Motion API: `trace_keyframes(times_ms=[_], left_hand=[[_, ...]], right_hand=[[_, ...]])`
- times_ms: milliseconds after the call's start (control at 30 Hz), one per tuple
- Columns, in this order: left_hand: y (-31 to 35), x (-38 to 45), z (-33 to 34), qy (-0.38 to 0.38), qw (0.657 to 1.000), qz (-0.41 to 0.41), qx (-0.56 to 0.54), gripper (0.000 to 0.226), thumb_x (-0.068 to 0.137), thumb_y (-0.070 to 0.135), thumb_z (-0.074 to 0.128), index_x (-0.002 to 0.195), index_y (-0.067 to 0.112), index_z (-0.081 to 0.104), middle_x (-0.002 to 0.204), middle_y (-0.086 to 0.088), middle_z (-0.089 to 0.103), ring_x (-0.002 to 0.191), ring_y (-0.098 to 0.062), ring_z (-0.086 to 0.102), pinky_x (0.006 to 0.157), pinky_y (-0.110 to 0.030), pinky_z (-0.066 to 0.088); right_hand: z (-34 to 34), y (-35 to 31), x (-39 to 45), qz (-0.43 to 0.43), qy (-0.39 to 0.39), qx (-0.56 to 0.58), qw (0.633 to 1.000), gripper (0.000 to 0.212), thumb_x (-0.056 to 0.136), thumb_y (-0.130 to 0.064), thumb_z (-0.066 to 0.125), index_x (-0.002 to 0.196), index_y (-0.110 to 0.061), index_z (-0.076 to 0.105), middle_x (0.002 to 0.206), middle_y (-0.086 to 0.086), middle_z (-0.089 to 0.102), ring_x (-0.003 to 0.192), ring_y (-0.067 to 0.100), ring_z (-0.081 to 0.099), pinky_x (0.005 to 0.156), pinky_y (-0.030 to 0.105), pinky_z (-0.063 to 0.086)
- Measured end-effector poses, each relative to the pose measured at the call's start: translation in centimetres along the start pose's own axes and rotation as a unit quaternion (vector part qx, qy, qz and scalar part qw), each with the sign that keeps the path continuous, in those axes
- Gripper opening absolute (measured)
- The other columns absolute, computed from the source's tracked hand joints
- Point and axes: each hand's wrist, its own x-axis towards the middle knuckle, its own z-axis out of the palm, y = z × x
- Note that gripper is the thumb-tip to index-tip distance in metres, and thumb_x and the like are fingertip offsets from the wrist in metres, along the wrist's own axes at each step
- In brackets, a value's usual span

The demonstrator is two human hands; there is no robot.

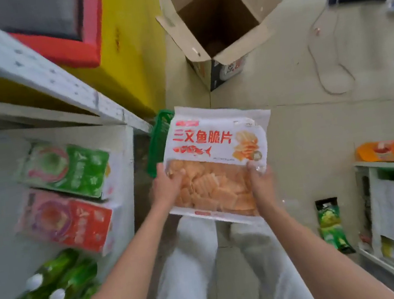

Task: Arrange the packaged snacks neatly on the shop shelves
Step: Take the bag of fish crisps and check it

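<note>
Nearest the lens, two bare forearms reaching forward over pale trousers. Left hand (167, 187) clasped on the left edge of the snack bag (218, 161), thumb laid over its clear window; right hand (261, 181) gripping the right edge, fingers curled behind. Bag held flat and face up in mid-air above the floor, between the shelves, red lettering and a fish picture on the white upper half, orange crisps showing through the lower half.

To the left, white shelving (35, 70), blurred, holding a green carton (67, 171), a red carton (66, 221) just below it, and green bottles (57, 283) with white caps. Beyond the bag, an open cardboard box (218, 19) standing on the tiled floor. At right, a lower shelf (393, 164) topped with orange packets (393, 150). Green basket (161, 134) peeking out behind the bag's left corner. Small green packet (331, 226) on the floor near the right shelf.
</note>
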Motion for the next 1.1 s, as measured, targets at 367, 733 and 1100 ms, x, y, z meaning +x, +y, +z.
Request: trace_keyframes(times_ms=[367, 733, 1100], left_hand=[[-6.0, 26.2, 11.5, 0.024, 0.989, 0.003, 0.145, 0.110, 0.060, 0.093, 0.068, 0.148, 0.041, 0.027, 0.147, -0.006, 0.056, 0.128, -0.038, 0.059, 0.100, -0.050, 0.048], [-5.4, 29.0, 11.8, -0.001, 0.981, -0.033, 0.192, 0.129, 0.069, 0.090, 0.065, 0.164, 0.031, 0.000, 0.169, -0.015, 0.028, 0.148, -0.041, 0.039, 0.113, -0.057, 0.037], [7.5, 2.8, -3.2, 0.060, 0.968, 0.039, 0.239, 0.092, 0.094, 0.082, 0.035, 0.167, 0.032, 0.009, 0.175, -0.004, 0.008, 0.160, -0.030, 0.013, 0.128, -0.052, 0.016]], right_hand=[[15.5, 16.9, 22.7, 0.061, 0.035, -0.058, 0.996, 0.082, 0.066, -0.085, 0.074, 0.133, -0.041, 0.057, 0.118, -0.015, 0.074, 0.107, 0.012, 0.072, 0.099, 0.045, 0.058], [16.3, 16.6, 25.5, 0.146, 0.048, -0.010, 0.988, 0.090, 0.075, -0.049, 0.090, 0.146, -0.025, 0.042, 0.125, -0.002, 0.070, 0.113, 0.021, 0.068, 0.108, 0.049, 0.053], [7.4, -7.6, 5.0, -0.283, -0.150, -0.469, 0.823, 0.069, 0.099, -0.049, 0.059, 0.159, -0.024, 0.034, 0.164, 0.006, 0.039, 0.149, 0.029, 0.039, 0.118, 0.048, 0.041]])
